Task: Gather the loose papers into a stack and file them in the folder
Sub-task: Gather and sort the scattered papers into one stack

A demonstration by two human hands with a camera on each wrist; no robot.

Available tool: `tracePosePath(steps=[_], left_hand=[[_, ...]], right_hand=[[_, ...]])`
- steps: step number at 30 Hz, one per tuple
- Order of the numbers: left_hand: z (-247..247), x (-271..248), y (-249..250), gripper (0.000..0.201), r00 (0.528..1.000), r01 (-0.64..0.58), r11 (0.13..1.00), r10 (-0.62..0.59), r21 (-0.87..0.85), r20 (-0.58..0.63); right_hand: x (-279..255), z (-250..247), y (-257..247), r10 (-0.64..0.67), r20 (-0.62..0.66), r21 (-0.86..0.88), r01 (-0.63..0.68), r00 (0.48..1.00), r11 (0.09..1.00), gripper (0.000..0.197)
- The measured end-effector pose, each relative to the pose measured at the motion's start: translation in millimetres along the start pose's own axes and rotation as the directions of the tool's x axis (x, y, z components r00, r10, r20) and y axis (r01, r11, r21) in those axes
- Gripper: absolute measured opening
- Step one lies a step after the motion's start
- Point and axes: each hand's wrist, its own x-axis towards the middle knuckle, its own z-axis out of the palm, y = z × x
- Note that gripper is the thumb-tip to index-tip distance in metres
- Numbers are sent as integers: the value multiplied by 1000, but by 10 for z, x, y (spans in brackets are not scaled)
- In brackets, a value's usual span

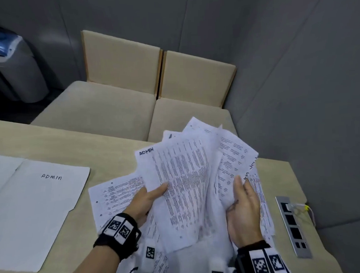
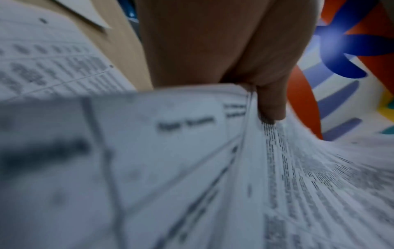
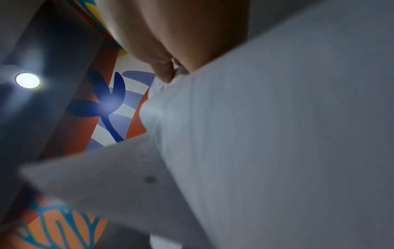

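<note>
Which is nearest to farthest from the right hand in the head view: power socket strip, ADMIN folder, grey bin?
From the right hand:
1. Power socket strip, just to its right, set in the table.
2. ADMIN folder, across the table on the left.
3. Grey bin, off the table, far upper left.

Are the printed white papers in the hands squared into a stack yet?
No. The printed white papers are fanned, with corners at different angles.

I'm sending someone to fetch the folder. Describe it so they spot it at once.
Start at the long beige table in front of the two tan chairs. On its left part, apart from the printed papers held by both hands, lies the folder, flat and closed. It is plain white with only the handwritten word ADMIN near its top, while the sheets beside it are dense with print.
</note>
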Motion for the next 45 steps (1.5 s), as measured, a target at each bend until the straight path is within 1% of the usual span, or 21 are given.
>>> tracePosePath(steps=[3,4,5,7,8,12,14,16,19,23,26,29,31,33,34,36,38,40,41,43,45], left_hand=[[-90,10,-16,61,999,24,989,-27,-149,-23],[-108,6,-3,52,1000,10,981,-14,-194,-22],[-128,6,6,45,999,-9,973,1,-230,-35],[-151,0,18,43,998,-22,960,6,-278,-56],[-152,-2,10,45,998,-10,953,-8,-303,-58],[-102,25,-47,25,999,22,923,-38,-384,-33],[-50,11,-20,34,998,-1,926,-21,-377,-54],[-59,32,46,48,995,-57,935,23,-350,-100],[-118,69,175,48,980,-150,950,107,-273,-167],[-122,-14,317,37,959,-233,972,228,-8,-167],[-127,-175,453,27,938,-316,929,336,192,-83],[-155,-290,650,51,926,-368,857,372,362,61],[-135,-315,767,53,871,-481,681,443,551,213],[-33,-341,866,30,771,-619,408,477,671,421],[45,-358,914,20,740,-656,326,458,681,493],[198,-369,970,12,708,-695,246,400,676,582],[345,-362,972,13,695,-714,212,337,668,636],[413,-336,932,17,715,-697,259,313,668,625],[404,-315,904,23,731,-679,294,348,672,587],[319,-292,855,34,769,-627,409,466,663,439],[203,-313,828,31,819,-556,618,520,555,242]], right_hand=[[40,-208,14,103,-24,10,-103,994,995,15],[69,-307,30,134,-37,20,-134,990,991,22],[86,-397,31,177,-32,50,-175,984,983,38],[74,-495,10,222,-33,76,-219,975,973,89],[31,-466,-26,222,-24,78,-219,975,973,99],[3,-405,-29,208,-9,-9,-208,978,978,58],[-4,-379,-23,212,19,-92,-210,977,973,37],[-2,-448,-11,133,1,-260,-128,991,957,10],[-16,-591,-30,25,30,-481,-8,999,877,32],[2,-638,-155,-17,81,-552,59,997,832,18],[150,-712,-387,-167,133,-741,210,977,638,18],[280,-728,-671,-173,276,-883,320,946,343,22],[312,-631,-836,-77,394,-890,401,916,217,20],[299,-468,-961,64,510,-859,505,858,83,24],[291,-390,-994,147,543,-837,547,827,13,27],[234,-219,-1003,290,587,-778,625,756,-56,21],[174,-66,-972,366,632,-740,673,683,22,10],[107,58,-1006,364,658,-744,644,659,178,9],[82,91,-1040,321,656,-755,597,683,272,15],[89,12,-1074,187,591,-748,447,785,490,26],[161,-186,-1013,88,475,-638,274,876,720,56]])
